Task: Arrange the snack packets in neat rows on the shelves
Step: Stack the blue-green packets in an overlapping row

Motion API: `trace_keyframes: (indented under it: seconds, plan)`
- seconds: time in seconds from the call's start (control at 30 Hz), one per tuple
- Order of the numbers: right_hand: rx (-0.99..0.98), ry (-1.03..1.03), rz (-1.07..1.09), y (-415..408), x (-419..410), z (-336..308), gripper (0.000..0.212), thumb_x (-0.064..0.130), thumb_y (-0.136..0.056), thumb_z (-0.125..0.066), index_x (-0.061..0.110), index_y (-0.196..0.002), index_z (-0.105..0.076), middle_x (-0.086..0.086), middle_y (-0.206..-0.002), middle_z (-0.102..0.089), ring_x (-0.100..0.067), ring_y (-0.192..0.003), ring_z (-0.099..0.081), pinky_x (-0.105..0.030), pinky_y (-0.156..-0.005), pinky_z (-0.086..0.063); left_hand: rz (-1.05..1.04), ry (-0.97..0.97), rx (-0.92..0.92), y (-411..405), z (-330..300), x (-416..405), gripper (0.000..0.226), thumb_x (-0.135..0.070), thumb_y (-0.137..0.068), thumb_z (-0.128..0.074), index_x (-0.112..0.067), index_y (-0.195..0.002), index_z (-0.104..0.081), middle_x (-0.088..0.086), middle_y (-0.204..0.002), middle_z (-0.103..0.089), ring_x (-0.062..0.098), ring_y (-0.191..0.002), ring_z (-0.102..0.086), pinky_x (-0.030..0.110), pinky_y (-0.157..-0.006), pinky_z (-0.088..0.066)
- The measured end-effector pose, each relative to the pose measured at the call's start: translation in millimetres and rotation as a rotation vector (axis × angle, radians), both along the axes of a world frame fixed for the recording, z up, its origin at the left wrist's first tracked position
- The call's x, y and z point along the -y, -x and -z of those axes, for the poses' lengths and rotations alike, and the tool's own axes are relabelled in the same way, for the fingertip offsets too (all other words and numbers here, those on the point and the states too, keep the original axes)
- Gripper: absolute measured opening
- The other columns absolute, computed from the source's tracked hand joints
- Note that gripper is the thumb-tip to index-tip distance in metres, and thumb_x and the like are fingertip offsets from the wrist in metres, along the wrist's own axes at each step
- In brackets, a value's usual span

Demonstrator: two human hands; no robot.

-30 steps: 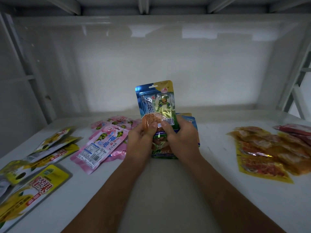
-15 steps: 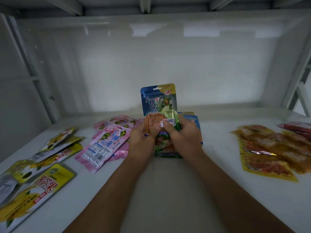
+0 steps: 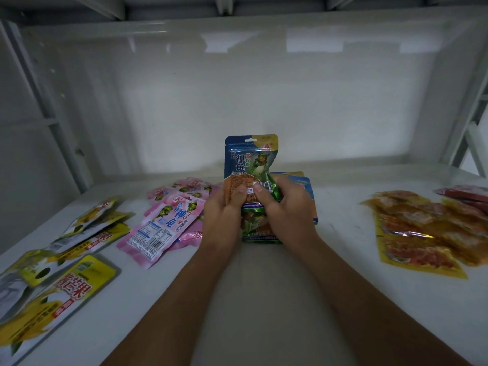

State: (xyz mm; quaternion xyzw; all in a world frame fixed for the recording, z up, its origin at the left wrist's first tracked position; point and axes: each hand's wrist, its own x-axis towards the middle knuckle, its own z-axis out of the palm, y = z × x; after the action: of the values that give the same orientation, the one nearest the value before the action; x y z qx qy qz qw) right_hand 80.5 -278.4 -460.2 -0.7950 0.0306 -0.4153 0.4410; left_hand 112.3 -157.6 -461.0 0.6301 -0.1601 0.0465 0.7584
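Both hands met over the middle of the white shelf (image 3: 264,299), each curled around a small stack of snack packets. The left hand (image 3: 221,215) pinched the lower part of the upright blue packet (image 3: 247,159) with its thumb on the front, and the right hand (image 3: 285,207) gripped the same bundle from the other side, fingers wrapped over the green packet (image 3: 260,231) below.

The packets looked like thin, glossy foil pouches: light, soft and likely slippery against each other, so a fanned stack could slide apart. A hold low on the sealed side edges, with thumbs across the face, seemed the surest way to square them.

At about 9 o'clock from the hands lay the pink packets (image 3: 169,220), overlapping loosely. Further out toward 8 o'clock sat the yellow packets (image 3: 79,289), and at 3 o'clock the orange packets (image 3: 422,233) lay heaped and crooked, with red packets (image 3: 467,195) beyond them.
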Motion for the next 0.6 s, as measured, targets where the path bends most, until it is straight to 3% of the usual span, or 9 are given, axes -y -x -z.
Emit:
trace_keyframes:
  seconds: [0.1, 0.23, 0.3, 0.4, 0.6]
  plan:
    - [-0.045, -0.029, -0.054, 3, -1, -1, 0.006, 0.024, -0.099, -0.069, 0.019, -0.096, -0.070, 0.008, -0.083, -0.068, 0.004, -0.077, -0.062, -0.004, -0.065, -0.039, 0.016, -0.007, -0.005, 0, 1, 0, 0.019, -0.011, -0.105, -0.059, 0.005, -0.111, -0.066, -0.006, -0.067, -0.067, 0.000, -0.050, -0.061, 0.012, -0.045, -0.044]
    - [-0.054, -0.126, -0.109, 5, -3, -3, 0.010, 0.026, -0.100, -0.068, 0.017, -0.097, -0.072, 0.014, -0.082, -0.068, 0.017, -0.076, -0.060, -0.002, -0.064, -0.041, 0.063, -0.026, 0.001, 4, -1, 0, 0.011, -0.008, -0.106, -0.056, -0.002, -0.101, -0.065, -0.012, -0.056, -0.064, -0.001, -0.046, -0.058, 0.011, -0.044, -0.042]
    - [-0.055, -0.145, -0.106, 4, -2, -4, 0.012, 0.026, -0.101, -0.067, 0.017, -0.094, -0.071, 0.009, -0.080, -0.068, 0.016, -0.073, -0.061, -0.003, -0.061, -0.041, 0.065, -0.047, -0.004, 4, -2, 0, 0.011, -0.009, -0.105, -0.057, -0.005, -0.103, -0.067, -0.011, -0.066, -0.070, 0.000, -0.055, -0.065, 0.013, -0.049, -0.046]
    - [-0.067, -0.114, -0.061, 2, 1, -3, 0.010, 0.025, -0.100, -0.069, 0.021, -0.091, -0.067, 0.008, -0.079, -0.066, 0.011, -0.070, -0.060, -0.002, -0.059, -0.038, 0.049, -0.040, -0.047, 4, -2, 0, 0.015, -0.007, -0.103, -0.060, -0.007, -0.112, -0.072, 0.004, -0.092, -0.079, 0.016, -0.079, -0.076, 0.026, -0.061, -0.056]
    - [-0.096, -0.153, -0.092, 2, 0, -5, 0.021, 0.031, -0.096, -0.074, 0.010, -0.099, -0.074, 0.006, -0.081, -0.069, 0.012, -0.069, -0.060, -0.003, -0.059, -0.040, 0.061, 0.074, -0.131, 10, -10, 0, 0.013, -0.006, -0.102, -0.057, -0.008, -0.102, -0.070, -0.006, -0.068, -0.072, 0.003, -0.057, -0.068, 0.017, -0.045, -0.047]
